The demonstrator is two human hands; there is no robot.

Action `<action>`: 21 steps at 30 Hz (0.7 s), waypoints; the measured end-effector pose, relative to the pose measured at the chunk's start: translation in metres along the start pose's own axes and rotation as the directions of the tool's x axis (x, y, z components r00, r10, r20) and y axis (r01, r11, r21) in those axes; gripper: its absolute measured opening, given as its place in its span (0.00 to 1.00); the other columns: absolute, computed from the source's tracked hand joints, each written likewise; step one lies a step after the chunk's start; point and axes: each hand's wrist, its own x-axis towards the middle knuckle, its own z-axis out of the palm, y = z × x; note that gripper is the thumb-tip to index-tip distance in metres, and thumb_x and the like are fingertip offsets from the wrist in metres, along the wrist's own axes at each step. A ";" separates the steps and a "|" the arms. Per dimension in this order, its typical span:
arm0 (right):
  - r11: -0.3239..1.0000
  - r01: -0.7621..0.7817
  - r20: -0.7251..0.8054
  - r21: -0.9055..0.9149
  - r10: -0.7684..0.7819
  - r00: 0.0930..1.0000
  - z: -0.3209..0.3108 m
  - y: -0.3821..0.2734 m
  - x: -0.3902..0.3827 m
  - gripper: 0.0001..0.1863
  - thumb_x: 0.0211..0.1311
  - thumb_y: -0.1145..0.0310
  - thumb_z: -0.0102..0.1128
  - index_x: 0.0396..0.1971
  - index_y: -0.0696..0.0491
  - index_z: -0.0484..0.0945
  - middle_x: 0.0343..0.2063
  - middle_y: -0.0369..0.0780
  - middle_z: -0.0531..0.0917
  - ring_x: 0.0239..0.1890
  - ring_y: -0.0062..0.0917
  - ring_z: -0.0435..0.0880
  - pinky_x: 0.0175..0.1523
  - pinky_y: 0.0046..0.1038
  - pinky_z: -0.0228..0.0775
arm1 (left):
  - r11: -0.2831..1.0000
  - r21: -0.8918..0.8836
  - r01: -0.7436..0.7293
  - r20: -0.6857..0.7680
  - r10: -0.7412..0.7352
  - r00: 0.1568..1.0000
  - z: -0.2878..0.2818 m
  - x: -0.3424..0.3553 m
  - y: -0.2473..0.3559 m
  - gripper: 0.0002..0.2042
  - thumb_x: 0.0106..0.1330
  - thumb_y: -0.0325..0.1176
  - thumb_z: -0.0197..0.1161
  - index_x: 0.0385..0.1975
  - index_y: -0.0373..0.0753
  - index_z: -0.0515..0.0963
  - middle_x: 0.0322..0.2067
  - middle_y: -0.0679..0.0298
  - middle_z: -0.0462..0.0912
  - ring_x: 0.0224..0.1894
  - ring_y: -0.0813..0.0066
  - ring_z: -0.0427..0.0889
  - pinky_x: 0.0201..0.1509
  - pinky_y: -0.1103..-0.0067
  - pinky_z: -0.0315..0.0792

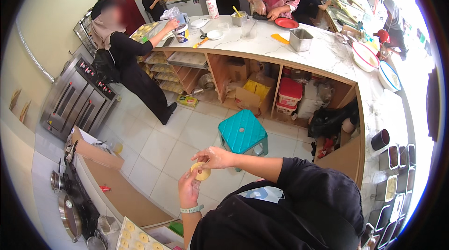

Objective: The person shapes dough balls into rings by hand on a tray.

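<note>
Both my hands are raised over the floor, around a pale yellow ring of raw doughnut dough point(204, 174). My left hand point(188, 188), with a light band at its wrist, pinches the ring's left edge between closed fingers. From above, my right hand point(216, 158) bends its fingers down onto the upper part of the ring. Flour whitens the right fingers. Below my left forearm, at the lower edge, a pale tray point(136, 231) carries several similar dough rings.
A teal plastic stool point(241, 128) stands on the tiles just beyond my hands. A black stove point(77, 205) lies at the left, and a steel oven point(80, 98) behind it. Co-workers stand along the curved white counter point(243, 46). Metal tins point(387, 188) line the right side.
</note>
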 end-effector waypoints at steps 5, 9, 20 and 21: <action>0.992 -0.015 -0.074 -0.128 0.006 0.997 0.011 0.004 -0.002 0.24 0.51 0.65 0.61 0.48 0.58 0.72 0.35 0.45 0.82 0.38 0.32 0.81 0.47 0.28 0.72 | 0.998 0.024 0.051 0.046 -0.052 0.998 -0.010 0.004 0.001 0.14 0.59 0.25 0.60 0.41 0.24 0.71 0.37 0.55 0.78 0.40 0.69 0.78 0.46 0.76 0.72; 0.995 -0.026 -0.136 -0.096 0.012 0.991 0.026 0.006 0.000 0.23 0.46 0.63 0.61 0.44 0.57 0.75 0.32 0.45 0.82 0.36 0.32 0.81 0.43 0.29 0.72 | 0.996 0.068 0.049 0.046 -0.052 0.998 -0.017 -0.003 0.007 0.11 0.60 0.27 0.59 0.39 0.28 0.73 0.36 0.59 0.78 0.40 0.71 0.78 0.47 0.76 0.71; 0.992 -0.015 -0.009 -0.123 0.014 1.000 0.103 -0.001 0.034 0.21 0.49 0.63 0.61 0.44 0.54 0.76 0.37 0.44 0.81 0.39 0.33 0.80 0.47 0.29 0.72 | 0.999 -0.036 -0.023 -0.067 0.020 0.998 -0.083 -0.047 0.029 0.17 0.60 0.26 0.59 0.46 0.23 0.69 0.40 0.56 0.76 0.42 0.69 0.76 0.48 0.77 0.71; 0.993 -0.011 0.003 -0.116 0.011 1.000 0.108 -0.003 0.039 0.20 0.49 0.63 0.61 0.43 0.54 0.77 0.36 0.44 0.81 0.39 0.33 0.80 0.46 0.29 0.72 | 0.999 -0.037 -0.021 -0.075 0.018 0.997 -0.088 -0.049 0.031 0.17 0.60 0.26 0.59 0.46 0.23 0.69 0.40 0.56 0.76 0.42 0.69 0.76 0.48 0.77 0.71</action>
